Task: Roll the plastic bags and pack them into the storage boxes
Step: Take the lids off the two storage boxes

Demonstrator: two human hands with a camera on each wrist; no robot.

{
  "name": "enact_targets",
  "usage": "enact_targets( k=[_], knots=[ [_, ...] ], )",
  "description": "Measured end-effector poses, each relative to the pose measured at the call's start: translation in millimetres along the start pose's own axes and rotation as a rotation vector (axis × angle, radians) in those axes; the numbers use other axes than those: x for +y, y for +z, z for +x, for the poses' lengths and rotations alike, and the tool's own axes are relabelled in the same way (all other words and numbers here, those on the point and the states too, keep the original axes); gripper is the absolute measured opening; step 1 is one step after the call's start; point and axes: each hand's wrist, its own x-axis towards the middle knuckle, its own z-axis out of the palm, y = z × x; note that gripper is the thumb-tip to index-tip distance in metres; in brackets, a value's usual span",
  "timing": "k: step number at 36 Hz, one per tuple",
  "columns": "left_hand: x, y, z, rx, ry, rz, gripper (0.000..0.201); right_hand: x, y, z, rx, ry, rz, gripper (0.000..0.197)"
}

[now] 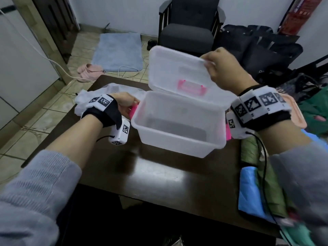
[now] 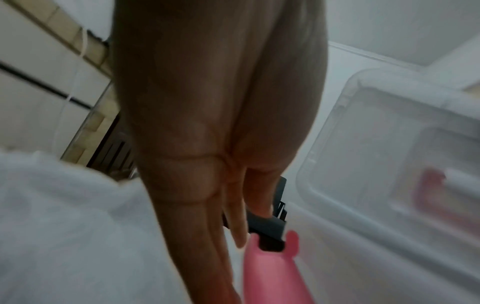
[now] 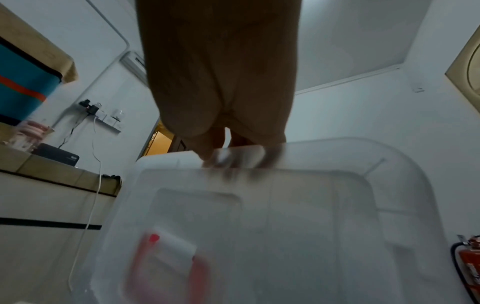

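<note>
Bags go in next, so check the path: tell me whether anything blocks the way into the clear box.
Nothing visible blocks it. The right hand holds the lid raised, the storage box is open with nothing seen inside, and the left hand is at the pink latch outside its left wall.
</note>
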Motion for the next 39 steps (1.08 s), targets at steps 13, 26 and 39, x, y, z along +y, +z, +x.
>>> enact_targets(
  k=[13,26,39],
  knots=[
    [10.9,-17.6,65.8,0.215,0.053,0.888,0.07,22.4,10.1,86.0,-0.041,0.08,0.064,0.031],
    [8.8,-37.5,120.3,0.21,0.191,0.635,0.064,46.5,64.1,126.9,-0.317,0.123,0.107,0.029],
    [8.4,-46.7,132.0,0.204,0.178,0.309,0.067,35.3,104.2,132.1,-0.603,0.153,0.092,0.029]
  ],
)
